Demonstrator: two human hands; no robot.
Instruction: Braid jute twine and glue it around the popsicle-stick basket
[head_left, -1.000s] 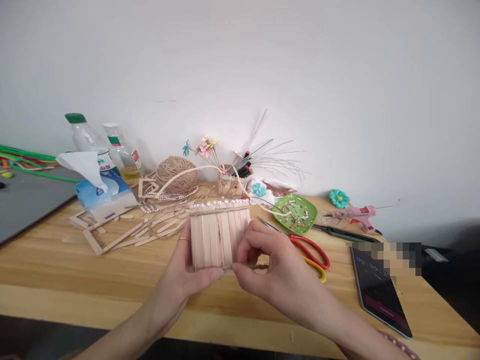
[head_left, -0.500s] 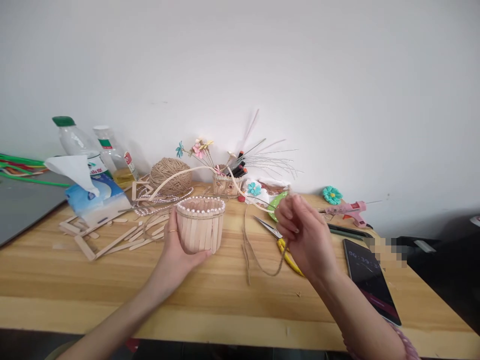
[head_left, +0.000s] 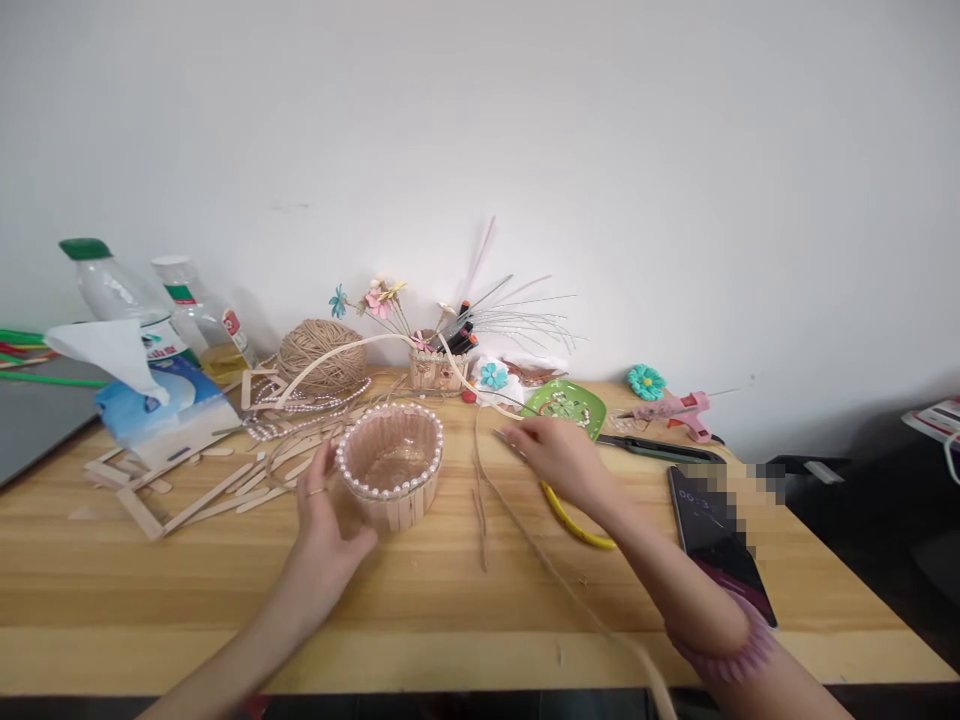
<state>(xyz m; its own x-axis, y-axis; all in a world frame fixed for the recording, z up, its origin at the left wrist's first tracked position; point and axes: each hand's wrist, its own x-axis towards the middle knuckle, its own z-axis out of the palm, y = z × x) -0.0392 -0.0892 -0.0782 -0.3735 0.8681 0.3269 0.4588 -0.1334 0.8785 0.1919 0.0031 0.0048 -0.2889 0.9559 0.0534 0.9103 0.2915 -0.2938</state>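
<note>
We see the craft-stick basket (head_left: 401,513) upright on the wooden table (head_left: 420,625), just left of the middle of the frame, its rim ringed with pearl beads (head_left: 386,494). Our left hand (head_left: 330,520) is at its left side, thumb and fingers spread in a curve about the wall; whether any fingertip touches the sticks, we cannot tell.

Our right hand (head_left: 555,458), right of centre, is over the scissors (head_left: 576,529) (only the blade tip and a yellow handle show past it). Its fingers are bent and point toward the left of the frame, but we cannot tell whether they pinch anything. A long strand of twine (head_left: 570,590) slants between our hands down to the bottom edge, and a short twine piece (head_left: 481,530) lies beside it.

Just beyond the right hand sits a green dish (head_left: 598,408) with small beads, and to its right are a box cutter (head_left: 664,451) and a pink glue gun (head_left: 686,407). A phone (head_left: 724,545) lies at the lower right. Left of the basket we see loose craft sticks (head_left: 251,502), and behind those a ball of twine (head_left: 319,352).
</note>
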